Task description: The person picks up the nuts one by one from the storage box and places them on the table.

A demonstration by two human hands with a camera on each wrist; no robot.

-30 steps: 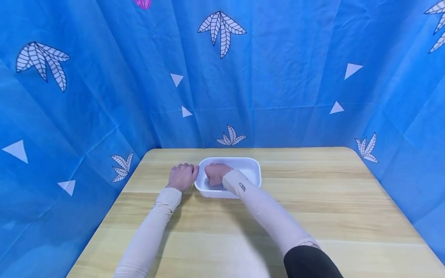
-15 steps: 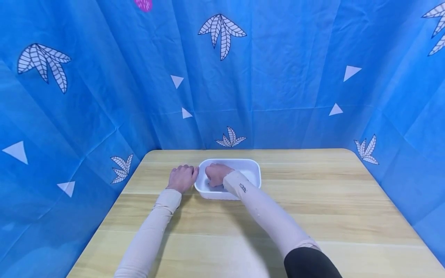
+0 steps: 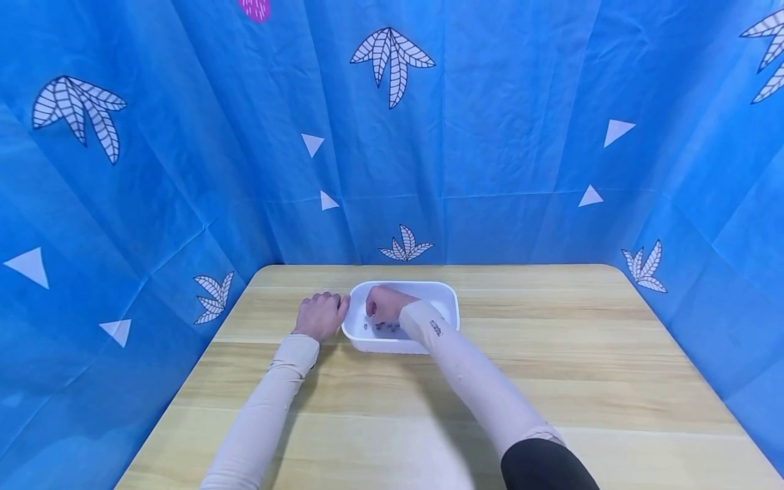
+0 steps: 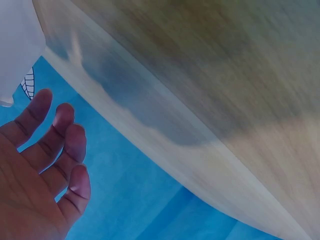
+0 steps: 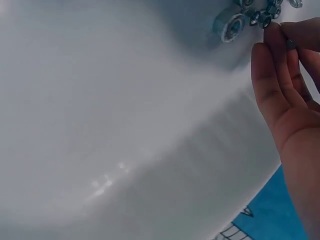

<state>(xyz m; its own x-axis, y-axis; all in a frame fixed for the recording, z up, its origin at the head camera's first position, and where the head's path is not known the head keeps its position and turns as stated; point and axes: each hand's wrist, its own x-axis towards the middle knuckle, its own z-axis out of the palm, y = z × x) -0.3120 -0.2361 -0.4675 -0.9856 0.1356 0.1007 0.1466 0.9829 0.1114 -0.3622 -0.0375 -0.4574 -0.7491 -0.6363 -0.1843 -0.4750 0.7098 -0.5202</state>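
At the far left hangs a blue curtain [image 3: 153, 170] printed with white leaves and triangles, which wraps round behind a wooden table [image 3: 551, 381]. On the table, left of centre, the left hand [image 3: 320, 315] rests knuckles up, just beside the left wall of a white tub [image 3: 450, 303]; whether it touches the wall cannot be told. In the left wrist view its fingers [image 4: 67, 145] lie side by side, loosely bent, and hold nothing. The tub sits on the table's far half, near the middle. The right hand [image 3: 386, 306] reaches down inside the tub, its pale sleeve [image 3: 471, 381] crossing the near rim. In the right wrist view its fingertips [image 5: 280, 37] are drawn together close above a small heap of metal nuts [image 5: 250, 15] lying on the tub's floor, and seem to pinch a small dark piece, though that is too small to tell surely.
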